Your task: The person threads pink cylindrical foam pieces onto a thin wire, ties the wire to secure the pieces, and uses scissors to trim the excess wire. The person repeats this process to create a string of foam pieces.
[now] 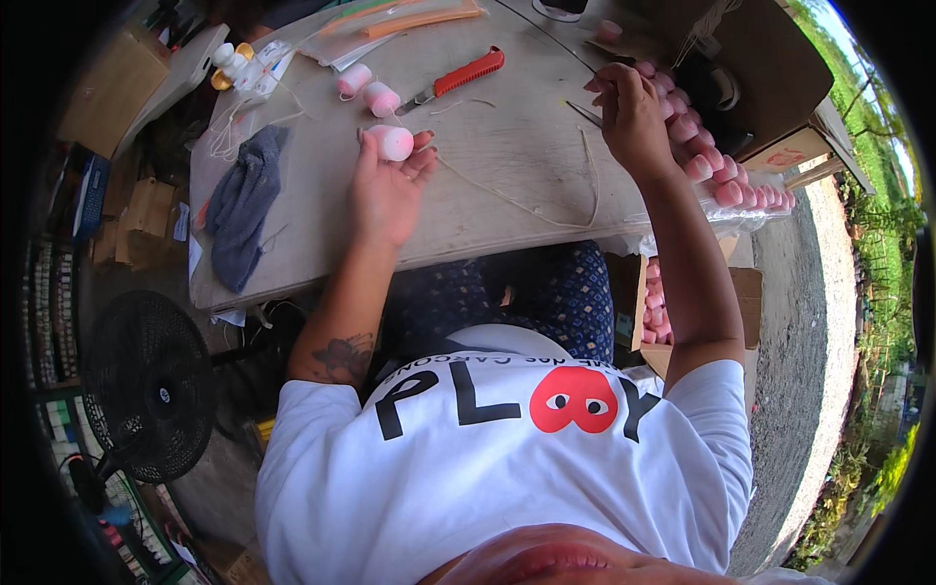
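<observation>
My left hand (390,200) holds a small pink-and-white cylinder (394,143) upright between thumb and fingers above the table. From beside it a pale string (497,202) loops across the tabletop and runs up toward my right hand (630,112). That hand is closed in a pinch at the far right; what lies between its fingertips is too small to make out. A thin dark pointed tool (583,113) lies just left of it. Two more pink cylinders (382,98) with string rest beyond my left hand, next to a red-handled utility knife (468,73).
Many pink cylinders (699,168) line the table's right edge beside a cardboard box (790,68). A blue-grey cloth (246,205) lies at the left edge, near a white bottle (224,55). Below stand a black fan (146,385) and another open box (746,297) of pink pieces.
</observation>
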A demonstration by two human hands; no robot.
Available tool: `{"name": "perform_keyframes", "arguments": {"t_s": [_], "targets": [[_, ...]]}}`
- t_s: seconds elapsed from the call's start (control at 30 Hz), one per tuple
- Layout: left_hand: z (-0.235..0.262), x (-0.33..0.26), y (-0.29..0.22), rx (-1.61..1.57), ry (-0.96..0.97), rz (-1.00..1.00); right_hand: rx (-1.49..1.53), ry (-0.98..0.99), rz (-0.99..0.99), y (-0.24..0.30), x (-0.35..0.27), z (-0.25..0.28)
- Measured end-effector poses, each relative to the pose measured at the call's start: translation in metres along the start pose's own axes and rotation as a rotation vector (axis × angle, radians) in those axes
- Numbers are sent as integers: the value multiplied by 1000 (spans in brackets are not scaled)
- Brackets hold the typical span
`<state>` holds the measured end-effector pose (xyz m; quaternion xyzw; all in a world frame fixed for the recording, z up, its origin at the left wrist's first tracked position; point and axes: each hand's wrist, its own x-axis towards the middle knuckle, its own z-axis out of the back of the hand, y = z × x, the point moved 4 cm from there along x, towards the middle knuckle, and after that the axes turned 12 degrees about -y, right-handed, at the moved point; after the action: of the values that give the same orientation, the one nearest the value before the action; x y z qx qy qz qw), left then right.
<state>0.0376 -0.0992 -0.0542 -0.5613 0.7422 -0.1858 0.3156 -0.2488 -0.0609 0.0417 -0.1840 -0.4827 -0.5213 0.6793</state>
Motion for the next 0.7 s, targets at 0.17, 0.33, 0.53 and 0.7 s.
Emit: {"name": "perform_keyframes", "arguments": {"t_s": [0.17, 0.33, 0.53, 0.7], "targets": [[-9, -13, -11, -1, -77, 4, 21, 122, 60, 77, -27, 56], [-18, -14, -14, -4, 23, 34, 157, 233, -136, 105, -87, 85], [-23, -17, -5, 19, 51, 72, 210, 162, -163, 112, -95, 89], [-30, -25, -9, 24, 65, 37, 165, 191, -157, 113, -97, 90]]}}
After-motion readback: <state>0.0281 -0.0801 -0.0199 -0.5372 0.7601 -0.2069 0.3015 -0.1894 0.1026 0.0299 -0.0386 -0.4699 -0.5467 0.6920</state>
